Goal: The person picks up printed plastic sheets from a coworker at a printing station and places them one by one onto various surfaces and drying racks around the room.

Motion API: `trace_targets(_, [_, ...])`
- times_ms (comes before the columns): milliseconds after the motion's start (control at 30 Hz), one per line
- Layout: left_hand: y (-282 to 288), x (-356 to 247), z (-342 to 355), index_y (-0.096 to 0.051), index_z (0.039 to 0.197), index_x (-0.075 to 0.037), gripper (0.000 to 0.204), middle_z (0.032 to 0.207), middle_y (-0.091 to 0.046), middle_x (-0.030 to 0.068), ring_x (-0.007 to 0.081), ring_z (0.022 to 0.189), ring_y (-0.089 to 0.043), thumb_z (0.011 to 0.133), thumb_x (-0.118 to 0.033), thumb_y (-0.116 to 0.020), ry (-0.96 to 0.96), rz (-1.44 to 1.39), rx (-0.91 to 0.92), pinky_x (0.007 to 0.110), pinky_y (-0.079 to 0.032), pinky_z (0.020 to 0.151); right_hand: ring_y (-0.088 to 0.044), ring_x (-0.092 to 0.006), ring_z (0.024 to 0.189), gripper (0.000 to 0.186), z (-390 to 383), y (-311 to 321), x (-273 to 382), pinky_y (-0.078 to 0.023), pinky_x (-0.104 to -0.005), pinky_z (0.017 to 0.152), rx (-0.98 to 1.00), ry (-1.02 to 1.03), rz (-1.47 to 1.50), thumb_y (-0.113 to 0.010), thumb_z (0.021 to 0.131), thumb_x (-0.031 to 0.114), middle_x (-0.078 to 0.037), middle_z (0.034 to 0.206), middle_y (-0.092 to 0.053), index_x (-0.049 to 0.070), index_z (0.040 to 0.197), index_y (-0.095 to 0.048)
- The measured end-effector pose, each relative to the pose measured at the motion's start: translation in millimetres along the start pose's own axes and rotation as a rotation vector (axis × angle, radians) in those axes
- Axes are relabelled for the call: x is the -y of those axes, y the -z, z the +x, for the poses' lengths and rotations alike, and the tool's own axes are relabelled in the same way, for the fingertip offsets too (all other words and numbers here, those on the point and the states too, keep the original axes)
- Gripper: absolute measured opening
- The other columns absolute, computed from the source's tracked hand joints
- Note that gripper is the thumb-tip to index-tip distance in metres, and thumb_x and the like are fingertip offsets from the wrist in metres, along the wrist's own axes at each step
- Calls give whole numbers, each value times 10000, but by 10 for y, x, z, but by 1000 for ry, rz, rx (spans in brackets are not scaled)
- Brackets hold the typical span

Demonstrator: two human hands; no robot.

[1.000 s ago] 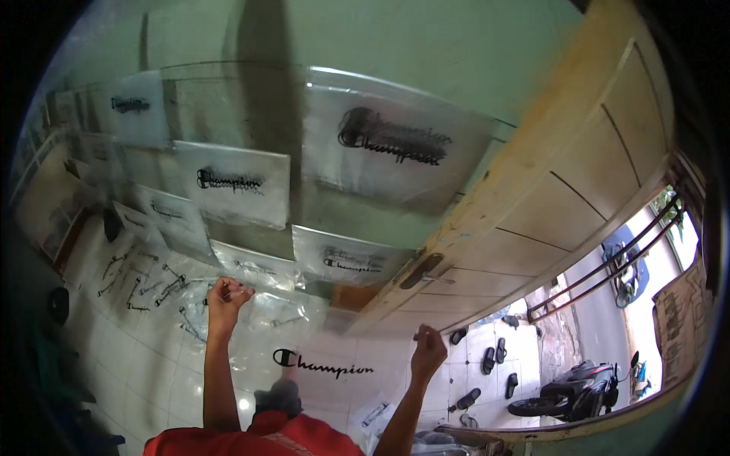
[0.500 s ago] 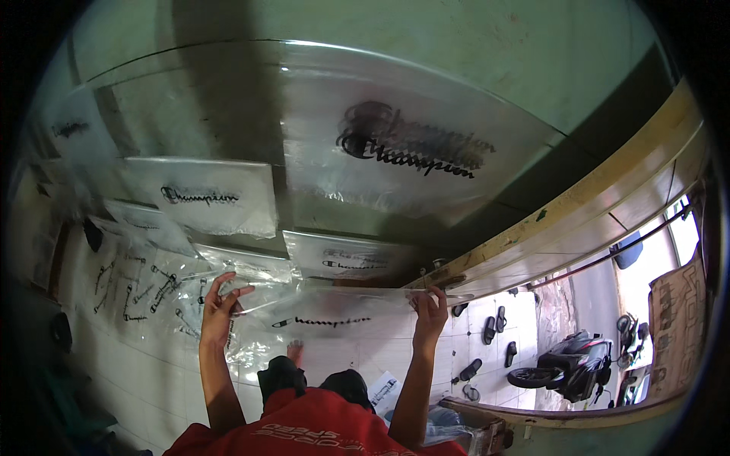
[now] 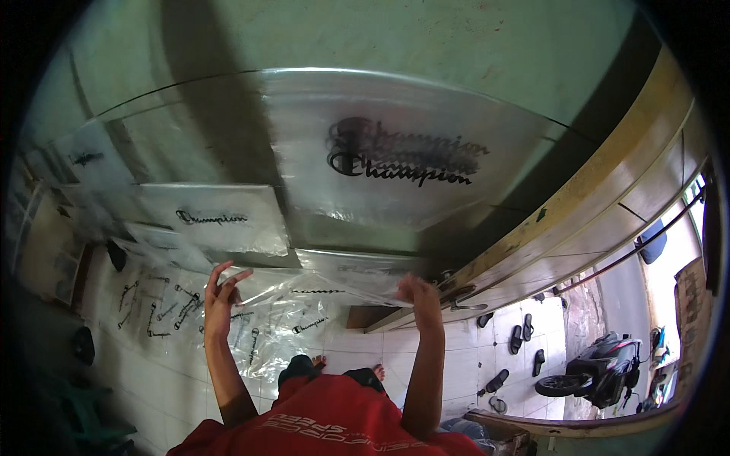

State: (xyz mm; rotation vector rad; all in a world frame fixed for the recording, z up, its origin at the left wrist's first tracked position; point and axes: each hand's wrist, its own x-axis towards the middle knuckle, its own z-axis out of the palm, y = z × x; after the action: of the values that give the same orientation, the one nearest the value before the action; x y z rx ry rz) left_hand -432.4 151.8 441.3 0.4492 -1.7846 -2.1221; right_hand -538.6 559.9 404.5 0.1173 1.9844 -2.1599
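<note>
left of the door (image 3: 639,182), a thin clear plastic sheet (image 3: 275,286) is held up between two hands, above the white tiled floor (image 3: 175,365). it is glossy and see-through, softly creased, sagging a little between its ends, and its black lettering (image 3: 318,291) shows only as a narrow line because of the slant. the left hand (image 3: 223,287), farther from the door, pinches one end with thumb and fingers. the right hand (image 3: 417,295), near the door, is blurred, but its fingers look curled together on the other end. on the green wall (image 3: 426,30) left of the door hang similar printed sheets (image 3: 411,144), and more loose sheets (image 3: 255,346) lie on the floor.
</note>
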Motion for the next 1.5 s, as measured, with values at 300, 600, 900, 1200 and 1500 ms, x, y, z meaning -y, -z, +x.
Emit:
trace_targets(300, [-132,356,532,-409,1351,-77,408,1248,-633,145,91,468,-397,952,-98,-326,-98,-42,187,212,-399,481,-676,-187,726,239,748,49,501,-486,-259,640,92,-7,71,-554,862,146,-94,897,-683,40,1076,-569])
trace_targets(600, [-482,718,751,-376,1409,-118,390,1299,-599,143,38,463,-387,1024,-170,-411,-16,-23,292,185,-351,421,-639,-148,699,213,846,79,196,-459,-284,556,-134,-36,-135,-579,896,285,-17,785,-614,92,814,-618])
trace_targets(900, [-779,1050,898,-241,1512,-123,572,1581,-195,142,329,1135,-613,952,-34,-309,-162,-169,394,358,-503,932,-463,-97,600,274,1204,300,-82,-394,-248,595,-452,228,21,-509,895,240,-26,789,-605,13,933,-657])
trace_targets(1200, [-820,990,913,-283,1507,-84,655,1569,-252,126,282,1402,-340,863,31,-313,-415,178,244,356,-267,1144,-441,-74,664,287,1279,181,-30,-363,-268,593,-475,391,291,-534,880,222,39,727,-504,32,986,-721])
trace_targets(1500, [-914,1265,769,-296,1500,-70,646,1554,-284,140,271,1409,-327,861,12,-341,-261,15,258,341,-237,1149,-562,-145,592,191,1492,451,-378,-445,-288,625,-616,385,-46,-541,876,151,-27,742,-618,28,910,-682])
